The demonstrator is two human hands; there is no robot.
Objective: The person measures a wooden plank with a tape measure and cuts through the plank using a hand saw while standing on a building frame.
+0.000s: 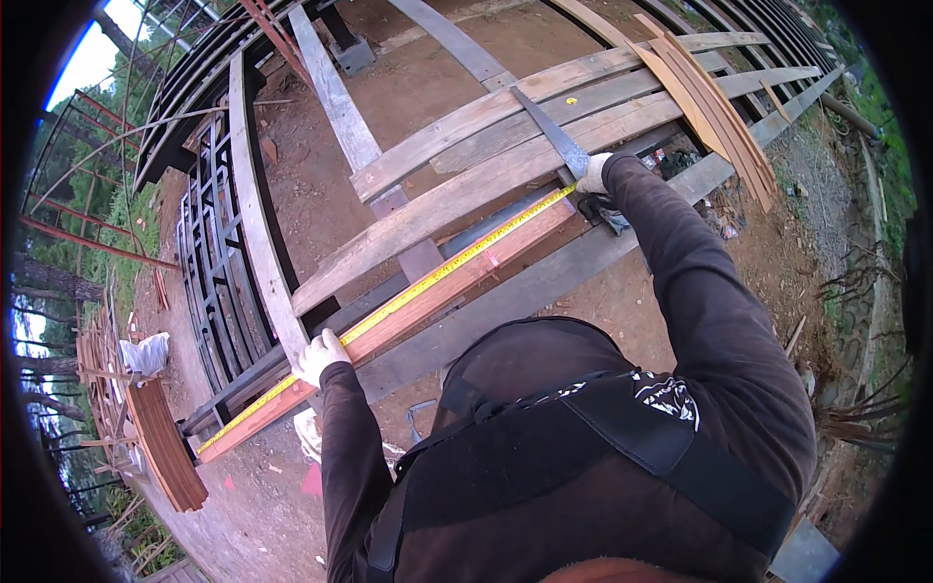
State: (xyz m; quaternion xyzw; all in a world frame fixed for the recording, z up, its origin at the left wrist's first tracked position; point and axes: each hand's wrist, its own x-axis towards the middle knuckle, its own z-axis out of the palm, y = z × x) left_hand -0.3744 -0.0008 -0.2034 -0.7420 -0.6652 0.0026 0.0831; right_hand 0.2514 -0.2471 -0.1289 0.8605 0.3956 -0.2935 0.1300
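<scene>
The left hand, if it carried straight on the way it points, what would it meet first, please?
Probably the grey plank just beyond the left hand, which rests on the yellow tape measure and reddish board; depth is unclear.

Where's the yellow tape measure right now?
Head view, centre: the tape lies stretched along the reddish board, from the left hand to the right hand.

Tape measure (457, 260): lies along top of long board (408, 316), running from lower left to upper right.
Left hand (321, 356): on the board, toward its left end, tape passing under it.
Right hand (593, 175): at the tape's right end, touching metal square (549, 131).
Metal square: crosses the planks (505, 165) behind the board.
Steel frame (219, 262): left of planks.
Stacked slats (165, 447): far left, well apart.
</scene>
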